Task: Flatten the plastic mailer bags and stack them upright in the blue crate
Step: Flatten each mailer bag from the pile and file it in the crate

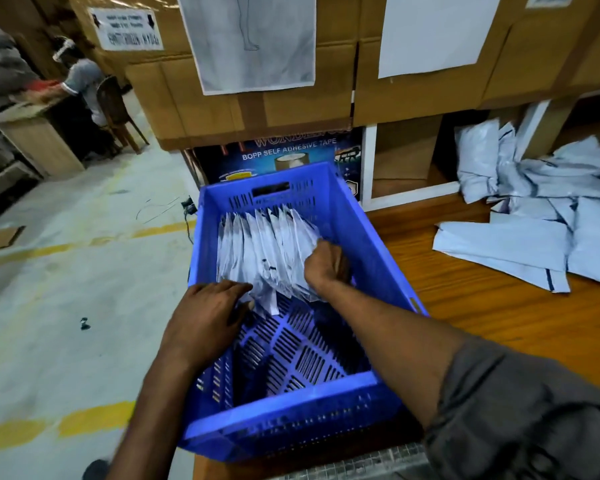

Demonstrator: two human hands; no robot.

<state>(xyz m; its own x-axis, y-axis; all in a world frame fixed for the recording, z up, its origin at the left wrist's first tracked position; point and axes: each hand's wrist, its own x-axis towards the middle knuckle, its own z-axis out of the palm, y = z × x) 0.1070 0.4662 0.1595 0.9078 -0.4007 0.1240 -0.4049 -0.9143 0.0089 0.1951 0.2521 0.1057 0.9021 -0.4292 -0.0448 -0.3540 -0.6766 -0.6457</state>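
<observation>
Upright mailer bags (264, 251) in the blue crate (284, 384) are pressed by the spread left hand (207, 322) and gripped by the curled right hand (324, 268).

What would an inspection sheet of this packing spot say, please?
Surface: wooden table, with the blue crate at its left end and loose bags in a heap on its right.
Job's things: standing bags in a row in the crate's far half; the near half is unfilled.
Clutter: dark scrap and cardboard piece on the floor.
Hands: left hand flat against the nearest standing bag; right hand curled on the row's right edge.
Cables: thin cable on the floor beside the crate.
Surroundings: cardboard boxes behind, tape carton, another person seated far left.
</observation>
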